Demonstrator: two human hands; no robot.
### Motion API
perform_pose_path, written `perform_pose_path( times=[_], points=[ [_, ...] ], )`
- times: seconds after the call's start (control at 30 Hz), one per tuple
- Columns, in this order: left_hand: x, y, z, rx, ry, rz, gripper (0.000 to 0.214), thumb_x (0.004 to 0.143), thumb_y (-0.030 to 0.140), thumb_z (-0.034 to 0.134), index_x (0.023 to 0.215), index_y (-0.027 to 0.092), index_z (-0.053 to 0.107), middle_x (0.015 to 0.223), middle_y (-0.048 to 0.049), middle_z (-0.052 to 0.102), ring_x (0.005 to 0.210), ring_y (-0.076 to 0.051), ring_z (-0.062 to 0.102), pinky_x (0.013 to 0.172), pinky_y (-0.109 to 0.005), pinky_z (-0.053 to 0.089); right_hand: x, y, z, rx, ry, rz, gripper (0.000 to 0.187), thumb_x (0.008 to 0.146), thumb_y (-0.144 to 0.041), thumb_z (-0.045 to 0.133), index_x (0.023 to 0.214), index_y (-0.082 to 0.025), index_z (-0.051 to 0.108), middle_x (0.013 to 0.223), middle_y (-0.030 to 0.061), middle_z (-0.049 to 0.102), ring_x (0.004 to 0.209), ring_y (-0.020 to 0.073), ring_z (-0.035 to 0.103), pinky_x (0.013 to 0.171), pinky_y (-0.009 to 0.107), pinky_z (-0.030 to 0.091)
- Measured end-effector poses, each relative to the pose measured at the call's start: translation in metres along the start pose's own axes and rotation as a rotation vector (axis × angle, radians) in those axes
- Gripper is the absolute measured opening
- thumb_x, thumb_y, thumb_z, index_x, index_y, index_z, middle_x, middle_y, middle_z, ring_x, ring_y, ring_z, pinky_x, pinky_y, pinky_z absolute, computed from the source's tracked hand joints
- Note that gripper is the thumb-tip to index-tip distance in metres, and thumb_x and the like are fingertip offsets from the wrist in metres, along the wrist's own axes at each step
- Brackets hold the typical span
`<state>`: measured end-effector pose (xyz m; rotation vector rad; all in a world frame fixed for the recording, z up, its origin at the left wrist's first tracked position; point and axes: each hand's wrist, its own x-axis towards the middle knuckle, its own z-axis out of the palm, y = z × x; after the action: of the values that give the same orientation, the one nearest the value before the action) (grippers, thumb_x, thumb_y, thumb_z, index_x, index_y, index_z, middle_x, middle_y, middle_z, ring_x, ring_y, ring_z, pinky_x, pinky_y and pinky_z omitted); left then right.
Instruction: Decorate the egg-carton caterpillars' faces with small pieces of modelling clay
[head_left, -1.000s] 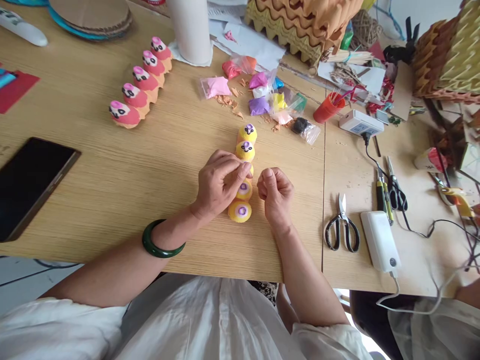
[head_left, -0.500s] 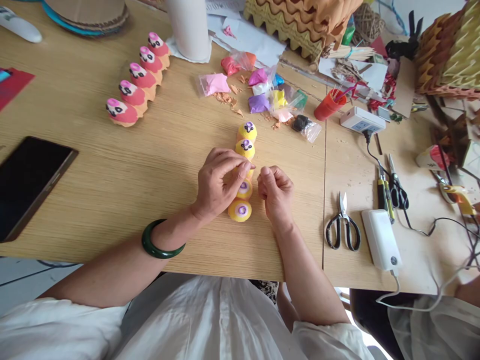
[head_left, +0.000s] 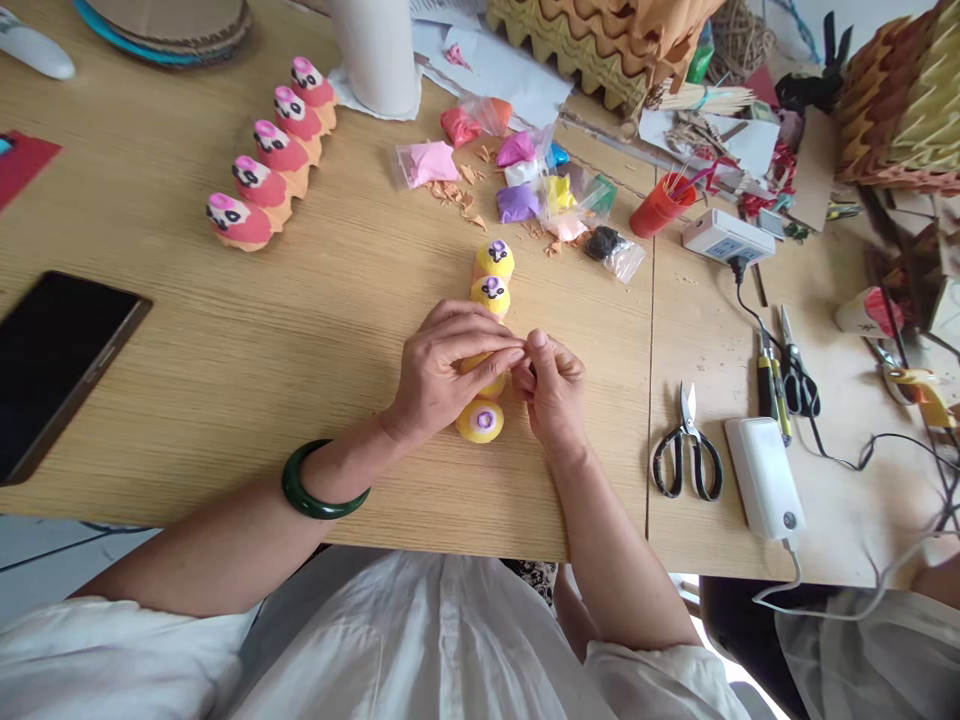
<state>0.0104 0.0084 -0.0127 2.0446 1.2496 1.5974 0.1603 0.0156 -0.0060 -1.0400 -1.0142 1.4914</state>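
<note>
A row of yellow egg-carton cups (head_left: pixel 480 421) stands upright on the table in front of me. The two farthest cups carry small dark facial marks and a purple ring. My left hand (head_left: pixel 454 372) reaches over the middle of the row and hides part of it. Its thumb and fingertips are pinched together, meeting the fingertips of my right hand (head_left: pixel 553 388) just right of the cups. The right hand is curled, thumb pressed on the index finger. A small dark spot shows among its fingers, too tiny to name.
A finished-looking pink egg-carton row (head_left: pixel 274 165) stands at the left, near a phone (head_left: pixel 67 365). Bags of coloured clay (head_left: pixel 517 203) lie beyond the yellow row. To the right are scissors (head_left: pixel 687 450), a white power bank (head_left: pixel 763 478) and a red cup (head_left: pixel 661 206) of sticks.
My left hand has moved slightly right, so its fingertips now meet those of my right hand. It covers more of the yellow row. The right hand has hardly moved.
</note>
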Motion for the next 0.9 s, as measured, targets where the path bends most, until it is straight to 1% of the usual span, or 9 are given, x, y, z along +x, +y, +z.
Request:
perform_pose_path(
  times=[0.1, 0.17, 0.27, 0.37, 0.47, 0.67, 0.77, 0.83, 0.9],
  points=[
    [0.0015, 0.0002, -0.003, 0.037, 0.002, 0.006, 0.012, 0.102, 0.031, 0.072, 0.1, 0.028, 0.084, 0.096, 0.002, 0.084, 0.102, -0.019, 0.074, 0.098, -0.038, 0.061, -0.0004, -0.0014, -0.0001, 0.034, -0.051, 0.043, 0.066, 0.085, -0.077, 0.073, 0.058, -0.022, 0.048, 0.051, -0.009, 0.031, 0.048, 0.0057, 0.02, 0.045, 0.025, 0.019],
    [0.0021, -0.0005, -0.0035, 0.081, 0.001, 0.018, 0.014, 0.103, 0.032, 0.071, 0.1, 0.029, 0.084, 0.097, 0.0018, 0.084, 0.102, -0.02, 0.074, 0.096, -0.039, 0.061, -0.0006, -0.0028, 0.0, 0.053, -0.072, 0.058, 0.064, 0.083, -0.073, 0.078, 0.059, -0.022, 0.048, 0.052, -0.0093, 0.031, 0.048, 0.0054, 0.02, 0.045, 0.025, 0.017],
    [0.0025, -0.0017, -0.0024, 0.095, 0.017, 0.061, 0.013, 0.103, 0.03, 0.071, 0.104, 0.028, 0.084, 0.1, 0.0015, 0.085, 0.101, -0.019, 0.074, 0.096, -0.038, 0.061, -0.0006, -0.0049, 0.0003, 0.077, -0.066, 0.075, 0.061, 0.079, -0.065, 0.086, 0.061, -0.022, 0.048, 0.053, -0.0099, 0.03, 0.049, 0.0052, 0.019, 0.045, 0.024, 0.016],
    [0.0028, -0.0017, -0.001, 0.075, 0.043, 0.055, 0.015, 0.104, 0.029, 0.07, 0.11, 0.027, 0.083, 0.106, 0.0003, 0.084, 0.104, -0.018, 0.074, 0.099, -0.038, 0.061, -0.0004, -0.0058, 0.0, 0.069, -0.059, 0.097, 0.054, 0.078, -0.065, 0.086, 0.067, -0.021, 0.057, 0.054, -0.0104, 0.031, 0.05, 0.0054, 0.018, 0.046, 0.024, 0.016],
    [0.003, -0.0006, 0.0, 0.069, 0.054, 0.02, 0.017, 0.106, 0.029, 0.067, 0.11, 0.026, 0.083, 0.107, -0.0008, 0.084, 0.106, -0.018, 0.074, 0.1, -0.037, 0.06, 0.0001, -0.0054, -0.0005, 0.064, -0.061, 0.113, 0.051, 0.078, -0.065, 0.086, 0.071, -0.021, 0.063, 0.053, -0.0106, 0.033, 0.05, 0.0054, 0.019, 0.046, 0.024, 0.016],
    [0.0021, 0.0001, 0.001, 0.002, 0.01, -0.046, 0.013, 0.103, 0.035, 0.073, 0.102, 0.027, 0.083, 0.101, -0.0001, 0.084, 0.103, -0.019, 0.075, 0.1, -0.039, 0.06, -0.0006, -0.0053, -0.0001, 0.089, -0.044, 0.11, 0.053, 0.077, -0.062, 0.089, 0.066, -0.021, 0.058, 0.054, -0.01, 0.034, 0.05, 0.005, 0.02, 0.046, 0.023, 0.018],
    [0.0024, -0.0006, -0.0008, 0.019, 0.0, -0.085, 0.014, 0.103, 0.035, 0.072, 0.098, 0.027, 0.083, 0.097, 0.0002, 0.084, 0.101, -0.019, 0.076, 0.098, -0.039, 0.062, -0.0018, -0.0066, -0.0001, 0.096, -0.07, 0.125, 0.056, 0.08, -0.064, 0.086, 0.065, -0.021, 0.054, 0.054, -0.0096, 0.033, 0.05, 0.0053, 0.02, 0.045, 0.023, 0.018],
    [0.003, -0.001, -0.0023, 0.014, -0.012, -0.086, 0.015, 0.103, 0.036, 0.072, 0.097, 0.029, 0.083, 0.097, 0.0002, 0.085, 0.1, -0.019, 0.076, 0.097, -0.04, 0.062, -0.0022, -0.0074, -0.0006, 0.113, -0.087, 0.142, 0.057, 0.082, -0.064, 0.085, 0.064, -0.021, 0.052, 0.055, -0.0094, 0.032, 0.051, 0.0053, 0.02, 0.045, 0.023, 0.017],
    [0.0035, -0.0011, -0.0032, -0.011, -0.023, -0.07, 0.015, 0.104, 0.036, 0.071, 0.099, 0.03, 0.084, 0.1, 0.0001, 0.085, 0.101, -0.02, 0.076, 0.096, -0.04, 0.062, -0.0017, -0.008, -0.0011, 0.123, -0.094, 0.159, 0.056, 0.08, -0.062, 0.087, 0.065, -0.021, 0.052, 0.056, -0.0098, 0.031, 0.051, 0.0051, 0.019, 0.046, 0.023, 0.015]
  ],
)
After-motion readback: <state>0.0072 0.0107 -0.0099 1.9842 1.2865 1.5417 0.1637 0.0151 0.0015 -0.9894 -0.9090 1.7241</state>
